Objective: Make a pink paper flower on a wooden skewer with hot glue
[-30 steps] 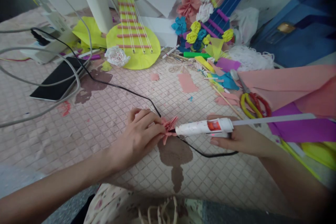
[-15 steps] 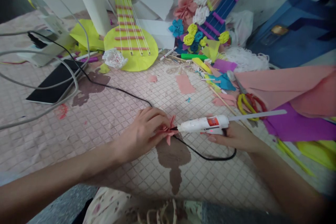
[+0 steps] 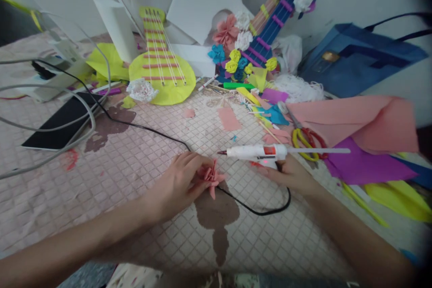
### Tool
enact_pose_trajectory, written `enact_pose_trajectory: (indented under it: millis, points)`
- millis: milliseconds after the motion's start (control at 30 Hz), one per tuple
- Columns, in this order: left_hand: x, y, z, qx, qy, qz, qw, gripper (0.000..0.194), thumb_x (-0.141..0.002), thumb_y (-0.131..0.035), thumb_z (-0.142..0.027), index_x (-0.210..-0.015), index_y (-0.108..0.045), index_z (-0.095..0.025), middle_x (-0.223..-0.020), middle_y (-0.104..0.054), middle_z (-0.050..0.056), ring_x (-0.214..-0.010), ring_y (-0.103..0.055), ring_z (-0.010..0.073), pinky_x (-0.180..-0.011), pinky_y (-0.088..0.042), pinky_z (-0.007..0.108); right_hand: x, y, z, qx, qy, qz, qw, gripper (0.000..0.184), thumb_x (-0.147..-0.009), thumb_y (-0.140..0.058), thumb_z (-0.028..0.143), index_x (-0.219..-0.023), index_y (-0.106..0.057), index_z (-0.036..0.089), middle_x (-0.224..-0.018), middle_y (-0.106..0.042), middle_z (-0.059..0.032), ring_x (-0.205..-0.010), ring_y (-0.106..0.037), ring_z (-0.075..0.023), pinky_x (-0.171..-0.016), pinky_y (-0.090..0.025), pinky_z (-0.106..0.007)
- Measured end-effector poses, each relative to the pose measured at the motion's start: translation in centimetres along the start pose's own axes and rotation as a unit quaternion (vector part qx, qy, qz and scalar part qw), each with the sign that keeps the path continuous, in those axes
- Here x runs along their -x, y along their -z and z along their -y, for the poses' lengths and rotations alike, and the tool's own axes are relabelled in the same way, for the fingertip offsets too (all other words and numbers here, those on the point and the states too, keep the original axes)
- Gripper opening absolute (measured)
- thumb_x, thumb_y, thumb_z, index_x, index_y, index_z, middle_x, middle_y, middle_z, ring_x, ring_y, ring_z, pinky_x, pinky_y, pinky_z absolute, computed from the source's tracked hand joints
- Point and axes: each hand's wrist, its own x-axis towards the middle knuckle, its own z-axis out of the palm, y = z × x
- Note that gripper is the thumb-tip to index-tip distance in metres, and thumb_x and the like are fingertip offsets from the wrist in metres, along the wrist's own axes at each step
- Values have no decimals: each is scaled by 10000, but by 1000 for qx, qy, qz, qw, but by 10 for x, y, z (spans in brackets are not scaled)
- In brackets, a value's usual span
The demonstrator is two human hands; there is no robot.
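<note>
Between the fingertips of my left hand (image 3: 184, 180) is a small pink paper flower (image 3: 212, 177), its petals sticking out to the right. My right hand (image 3: 290, 173) is wrapped round the handle of a white hot glue gun (image 3: 254, 152). The gun's dark nozzle points left and sits just above and apart from the flower. A long glue stick (image 3: 320, 150) juts from the back of the gun. Its black cord (image 3: 259, 212) loops down and passes behind my left hand.
Beyond my hands stand a yellow paper guitar (image 3: 162, 78) and a blue one (image 3: 266, 36) with paper flowers. Scissors (image 3: 308, 144), pink paper (image 3: 357, 119) and purple paper (image 3: 367, 162) lie right. A phone-like black slab (image 3: 62, 121), a power strip (image 3: 50, 83) and cables are left.
The glue gun's nozzle has drawn back from the flower and risen above it. My left hand still pinches the flower. The camera view has shifted somewhat.
</note>
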Motion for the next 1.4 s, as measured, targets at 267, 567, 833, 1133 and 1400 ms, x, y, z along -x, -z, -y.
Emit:
enact_pose_trajectory:
  millis: [267, 567, 833, 1133, 1400]
  points:
    - [4, -5, 3, -23, 14, -6, 1000, 263, -854, -586, -185, -1098, -498, -224, -965, -608, 16, -918, -551, 176, -838, -429, 356, -53, 2, -15, 68, -21, -197, 978, 309, -796, -560, 440, -909, -628, 161, -793, -646, -45, -673, -541, -182, -589, -438, -302]
    - [3, -3, 1, -64, -6, -43, 997, 234, -885, -556, -247, -1103, -478, -214, -955, -618, 32, -885, -566, 184, -788, -437, 359, -109, 7, -36, 124, -4, -273, 954, 308, -788, -523, 475, -728, -551, 174, -643, -536, -6, -587, -436, -149, -552, -335, -282]
    - [4, -5, 5, -69, -2, -63, 996, 275, -861, -585, -224, -1117, -483, -218, -945, -636, 27, -873, -586, 183, -781, -440, 362, -134, 6, -31, 150, 16, -268, 951, 284, -797, -525, 446, -834, -571, 169, -771, -606, -60, -706, -529, -204, -645, -391, -319]
    - [6, -4, 0, -59, 5, -57, 997, 229, -868, -579, -244, -1078, -489, -222, -938, -642, 3, -856, -588, 168, -793, -413, 361, -110, 12, -35, 126, 49, -306, 943, 388, -816, -551, 359, -1164, -483, 200, -1016, -592, -97, -867, -577, -223, -740, -488, -376]
    - [9, -8, 3, -81, 0, -74, 994, 251, -866, -576, -255, -1100, -493, -216, -951, -642, 15, -859, -592, 170, -789, -422, 356, -29, -44, 52, 104, 140, -123, 977, 165, -810, -551, 224, -971, -517, 231, -959, -579, -44, -914, -539, -201, -808, -454, -364]
